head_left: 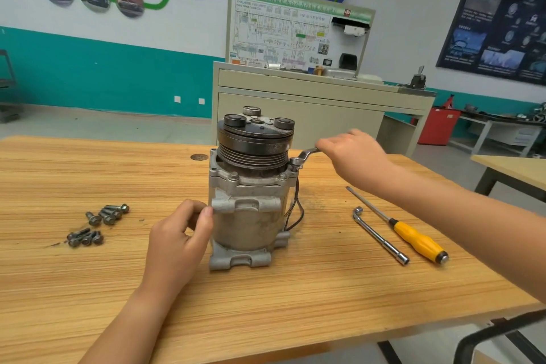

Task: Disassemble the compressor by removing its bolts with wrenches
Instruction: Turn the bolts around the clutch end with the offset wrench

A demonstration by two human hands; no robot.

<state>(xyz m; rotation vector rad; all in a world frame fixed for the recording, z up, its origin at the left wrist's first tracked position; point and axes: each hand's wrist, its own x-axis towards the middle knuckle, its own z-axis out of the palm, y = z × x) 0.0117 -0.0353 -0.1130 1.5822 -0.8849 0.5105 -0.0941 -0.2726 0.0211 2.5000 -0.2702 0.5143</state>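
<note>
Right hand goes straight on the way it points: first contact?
Likely the compressor pulley: the right hand, gripping the wrench, points left at it. Depth is hard to judge from one view.

Two bare forearms reach forward from the bottom and right edges of the view. The left arm comes up from the lower left, its left hand [180, 236] seen from the back, fingers curled, thumb and forefinger tips pinching a side lug of the compressor [251, 216]. The right arm stretches in from the lower right, raised higher and farther forward, wrist straight. The right hand [354, 156] faces palm down, fingers folded around the handle of a wrench [307, 154].
</note>
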